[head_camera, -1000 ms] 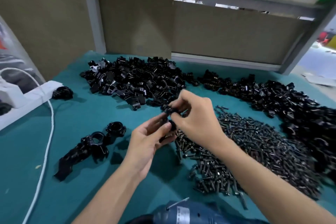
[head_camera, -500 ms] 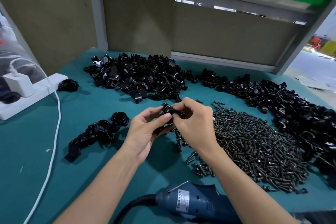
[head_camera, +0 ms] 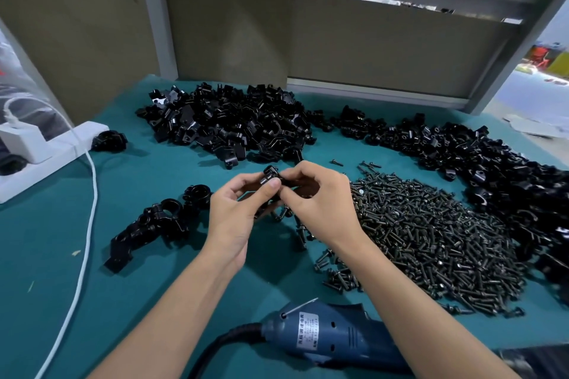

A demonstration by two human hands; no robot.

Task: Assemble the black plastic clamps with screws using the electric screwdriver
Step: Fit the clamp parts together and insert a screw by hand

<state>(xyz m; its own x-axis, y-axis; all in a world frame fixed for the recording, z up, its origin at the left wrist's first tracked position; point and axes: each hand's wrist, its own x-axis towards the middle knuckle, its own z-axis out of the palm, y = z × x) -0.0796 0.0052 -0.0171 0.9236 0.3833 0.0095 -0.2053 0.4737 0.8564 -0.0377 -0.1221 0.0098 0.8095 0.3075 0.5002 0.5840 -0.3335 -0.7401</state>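
above the tabletop, left hand and right hand fingers pinch one black clamp between them. risk: halves slip misaligned, dropping into the screws; screwdriver lies untouched.

Small assembly workshop, teal-covered workbench, heaps of black clamp parts, screw pile, electric screwdriver

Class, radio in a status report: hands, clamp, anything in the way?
Left hand and right hand both grip one clamp. Screwdriver lies untouched, near edge. Screw pile at right; nothing blocking.
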